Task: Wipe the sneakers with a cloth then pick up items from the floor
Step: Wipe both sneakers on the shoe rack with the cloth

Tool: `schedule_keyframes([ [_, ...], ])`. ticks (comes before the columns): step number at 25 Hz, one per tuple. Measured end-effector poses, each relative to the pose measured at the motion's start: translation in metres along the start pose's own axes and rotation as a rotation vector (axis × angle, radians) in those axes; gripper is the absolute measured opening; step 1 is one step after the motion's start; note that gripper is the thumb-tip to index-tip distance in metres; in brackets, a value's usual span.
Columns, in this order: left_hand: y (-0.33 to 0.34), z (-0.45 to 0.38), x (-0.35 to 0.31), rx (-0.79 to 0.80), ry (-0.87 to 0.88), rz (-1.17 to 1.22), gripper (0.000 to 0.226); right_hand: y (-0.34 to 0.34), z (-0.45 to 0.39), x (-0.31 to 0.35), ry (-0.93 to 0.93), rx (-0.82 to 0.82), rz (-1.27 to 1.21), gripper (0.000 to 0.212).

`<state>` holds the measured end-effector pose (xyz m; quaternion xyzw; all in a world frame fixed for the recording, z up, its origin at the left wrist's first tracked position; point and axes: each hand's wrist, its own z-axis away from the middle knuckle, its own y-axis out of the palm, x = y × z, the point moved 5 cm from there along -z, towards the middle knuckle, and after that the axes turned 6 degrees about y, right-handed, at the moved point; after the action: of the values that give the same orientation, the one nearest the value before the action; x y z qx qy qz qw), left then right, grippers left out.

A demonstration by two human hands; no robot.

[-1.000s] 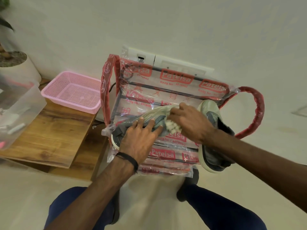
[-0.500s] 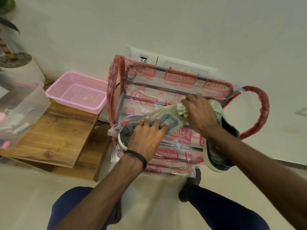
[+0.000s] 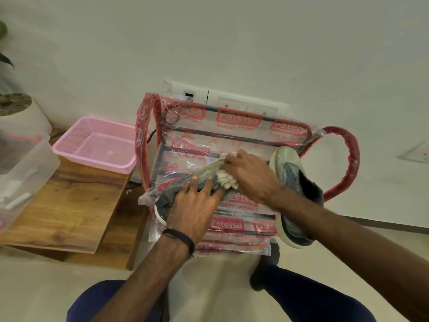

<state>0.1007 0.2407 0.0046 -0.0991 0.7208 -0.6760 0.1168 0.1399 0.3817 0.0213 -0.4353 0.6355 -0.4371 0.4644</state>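
A grey sneaker (image 3: pixel 204 175) lies on its side on the plastic-wrapped shoe rack (image 3: pixel 232 133), toe pointing up right. My left hand (image 3: pixel 193 205) presses flat on its upper near the heel, fingers spread. My right hand (image 3: pixel 249 177) grips a white cloth (image 3: pixel 226 178) and holds it against the sneaker's midsection. The second grey sneaker (image 3: pixel 293 189) stands tilted on the rack's right side, partly behind my right forearm.
A pink mesh basket (image 3: pixel 74 142) sits on a wooden low table (image 3: pixel 69 205) at left, beside a clear plastic bin (image 3: pixel 25 168) and a white plant pot (image 3: pixel 30 117). White wall sockets (image 3: pixel 246 105) are behind the rack. My knees are below.
My right hand with the cloth has slid back down along the sneaker from its toe toward the middle. My left hand stays pressed on the heel end.
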Motion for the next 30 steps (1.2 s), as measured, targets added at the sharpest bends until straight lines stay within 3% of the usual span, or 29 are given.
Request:
schedule_keyframes([
  [1,0.000,0.000,-0.001,0.002,0.002,0.000,0.067,-0.001,0.000,-0.010,0.046,0.012,0.007,0.044],
  [4,-0.001,-0.008,-0.005,-0.009,0.009,-0.002,0.066,-0.005,-0.007,-0.037,0.429,-0.023,0.075,0.045],
  [5,-0.001,-0.008,-0.005,-0.008,0.011,0.006,0.068,-0.005,-0.011,-0.030,0.453,-0.006,0.073,0.043],
  [9,0.004,0.000,0.004,-0.021,-0.005,-0.008,0.073,-0.004,-0.004,0.000,0.091,0.057,0.032,0.044],
  [15,0.002,-0.007,-0.004,-0.016,0.000,0.000,0.067,-0.007,0.000,-0.007,0.427,0.036,0.039,0.041],
  [21,0.004,-0.003,-0.005,-0.014,0.015,-0.017,0.068,-0.016,0.039,0.003,0.277,0.073,0.030,0.050],
  [26,0.005,-0.005,-0.006,-0.003,-0.009,-0.020,0.069,-0.018,0.013,-0.023,0.487,0.060,0.121,0.037],
  [30,0.006,0.000,-0.003,-0.013,-0.013,-0.023,0.065,-0.016,0.030,0.018,0.271,0.103,-0.053,0.039],
])
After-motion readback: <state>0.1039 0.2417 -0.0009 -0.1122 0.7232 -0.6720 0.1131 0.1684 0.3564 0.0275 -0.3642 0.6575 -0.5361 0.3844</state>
